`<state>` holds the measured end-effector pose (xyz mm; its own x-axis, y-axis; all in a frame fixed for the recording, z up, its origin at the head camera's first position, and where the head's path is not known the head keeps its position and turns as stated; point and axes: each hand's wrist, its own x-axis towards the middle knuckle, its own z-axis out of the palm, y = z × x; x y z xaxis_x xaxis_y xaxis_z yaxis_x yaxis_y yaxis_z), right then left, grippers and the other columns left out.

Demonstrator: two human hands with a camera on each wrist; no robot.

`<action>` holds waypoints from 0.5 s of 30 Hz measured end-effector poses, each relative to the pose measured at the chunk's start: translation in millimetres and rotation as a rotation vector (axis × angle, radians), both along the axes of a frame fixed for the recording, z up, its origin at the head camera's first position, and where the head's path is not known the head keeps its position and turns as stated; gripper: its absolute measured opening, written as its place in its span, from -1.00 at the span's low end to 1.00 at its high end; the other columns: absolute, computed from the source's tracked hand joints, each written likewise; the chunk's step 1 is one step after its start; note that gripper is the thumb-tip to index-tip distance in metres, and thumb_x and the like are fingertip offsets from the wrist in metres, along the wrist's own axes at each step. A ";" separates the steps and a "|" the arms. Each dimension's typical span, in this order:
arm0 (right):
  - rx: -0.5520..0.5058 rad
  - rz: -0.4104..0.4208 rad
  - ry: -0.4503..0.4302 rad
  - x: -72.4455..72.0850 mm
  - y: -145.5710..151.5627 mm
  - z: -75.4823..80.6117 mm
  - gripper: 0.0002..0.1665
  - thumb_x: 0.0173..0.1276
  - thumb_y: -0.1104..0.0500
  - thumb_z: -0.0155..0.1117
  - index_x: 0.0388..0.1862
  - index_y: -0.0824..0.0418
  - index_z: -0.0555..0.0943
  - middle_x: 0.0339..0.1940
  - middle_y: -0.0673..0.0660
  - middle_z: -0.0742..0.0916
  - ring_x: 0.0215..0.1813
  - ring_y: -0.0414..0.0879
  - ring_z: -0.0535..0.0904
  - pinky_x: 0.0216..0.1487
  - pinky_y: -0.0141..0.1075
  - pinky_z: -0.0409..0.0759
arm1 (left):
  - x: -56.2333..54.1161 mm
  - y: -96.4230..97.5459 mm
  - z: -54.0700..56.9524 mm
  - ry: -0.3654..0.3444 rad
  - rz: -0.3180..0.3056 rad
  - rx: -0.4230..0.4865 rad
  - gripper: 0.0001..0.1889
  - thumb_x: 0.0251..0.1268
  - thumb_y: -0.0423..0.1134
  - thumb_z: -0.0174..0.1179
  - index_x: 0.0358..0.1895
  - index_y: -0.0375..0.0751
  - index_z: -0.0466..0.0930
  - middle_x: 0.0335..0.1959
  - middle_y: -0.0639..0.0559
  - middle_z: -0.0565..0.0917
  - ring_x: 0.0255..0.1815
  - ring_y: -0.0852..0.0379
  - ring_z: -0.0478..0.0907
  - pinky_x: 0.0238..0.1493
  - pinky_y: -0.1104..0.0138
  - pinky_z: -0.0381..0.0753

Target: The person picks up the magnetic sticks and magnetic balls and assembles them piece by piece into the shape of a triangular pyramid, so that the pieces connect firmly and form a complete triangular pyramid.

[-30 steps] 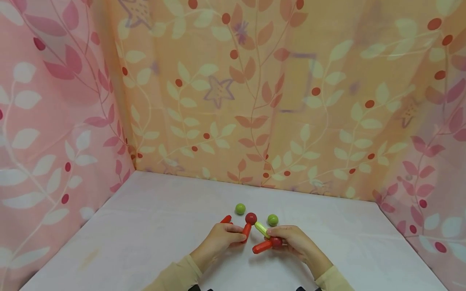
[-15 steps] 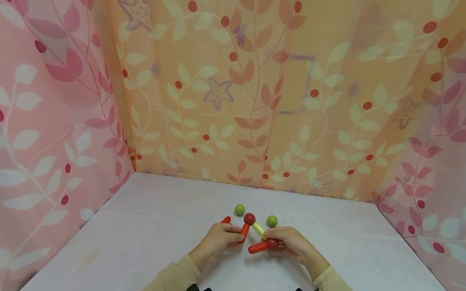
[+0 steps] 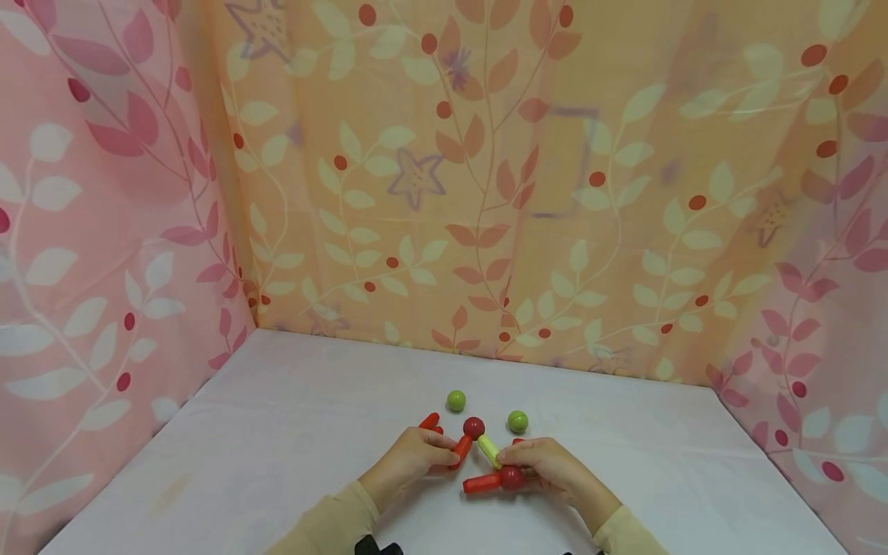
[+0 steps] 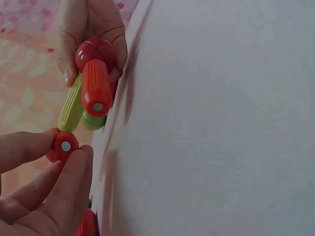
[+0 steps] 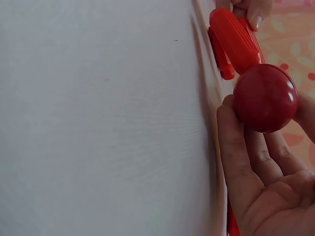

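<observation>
My left hand (image 3: 414, 455) pinches a red magnetic rod (image 3: 461, 451), whose silvery end (image 4: 66, 146) faces the left wrist camera. That rod's far end meets a dark red ball (image 3: 474, 428). From this ball a yellow-green rod (image 3: 489, 451) runs to a second dark red ball (image 5: 266, 98), which my right hand (image 3: 558, 466) holds between thumb and fingers. Another red rod (image 3: 481, 484) sticks out leftward from the second ball, its other end free. The joined pieces are held just above the white table.
Two green balls (image 3: 455, 401) (image 3: 517, 422) lie on the white table (image 3: 291, 432) beyond the hands. Loose red rods (image 3: 429, 421) lie behind the left hand, partly hidden. A red tip (image 3: 519, 441) shows behind the right hand. Patterned cloth walls (image 3: 416, 231) enclose the table.
Both hands have drawn the joined rods and balls slightly nearer and to the left. The free red rod has turned more level, and a red tip now shows behind the right hand.
</observation>
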<state>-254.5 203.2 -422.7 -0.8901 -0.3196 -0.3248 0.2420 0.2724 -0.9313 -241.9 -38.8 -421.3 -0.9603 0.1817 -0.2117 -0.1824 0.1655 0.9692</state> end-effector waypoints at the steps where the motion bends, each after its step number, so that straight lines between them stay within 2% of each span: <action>1: 0.024 -0.003 0.003 0.4 -0.4 -0.2 -0.64 0.30 0.06 0.38 -0.08 0.32 0.74 -0.31 -0.01 0.76 -0.23 -0.20 0.66 -0.08 -0.20 0.74 | -0.6 0.2 -0.6 -0.009 -0.001 -0.001 -0.76 0.18 -0.43 0.33 -0.07 -0.39 0.72 0.07 -0.23 0.55 -0.04 0.02 0.54 -0.09 0.24 0.73; 7: 0.074 -0.001 0.033 3.2 -3.2 1.2 -0.64 0.29 0.07 0.39 -0.10 0.35 0.74 -0.32 0.01 0.76 -0.26 -0.19 0.62 -0.11 -0.21 0.74 | -4.1 2.4 -2.9 0.005 0.009 -0.063 -0.79 0.13 -0.47 0.34 -0.13 -0.38 0.74 0.11 -0.26 0.55 -0.07 0.04 0.53 -0.14 0.28 0.73; 11: 0.089 0.014 0.099 3.4 -4.2 1.3 -0.67 0.28 0.13 0.38 -0.14 0.38 0.74 -0.40 -0.04 0.76 -0.30 -0.22 0.60 -0.19 -0.34 0.70 | -4.7 3.3 -2.3 0.017 0.013 -0.106 -0.80 0.11 -0.47 0.36 -0.15 -0.37 0.75 0.13 -0.26 0.56 -0.09 0.05 0.52 -0.17 0.31 0.72; 15: 0.142 0.019 0.159 3.4 -5.0 -0.1 -0.68 0.27 0.15 0.37 -0.16 0.40 0.74 -0.45 -0.07 0.73 -0.33 -0.22 0.57 -0.26 -0.38 0.64 | -5.1 3.4 -1.9 0.010 0.006 -0.117 -0.80 0.12 -0.46 0.37 -0.15 -0.37 0.75 0.05 -0.21 0.58 -0.17 0.07 0.55 -0.16 0.30 0.73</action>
<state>-251.1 198.2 -422.8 -0.9278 -0.2980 -0.2243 0.0890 0.4071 -0.9090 -247.0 -35.4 -423.2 -0.9634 0.1511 -0.2215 -0.1740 0.2764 0.9452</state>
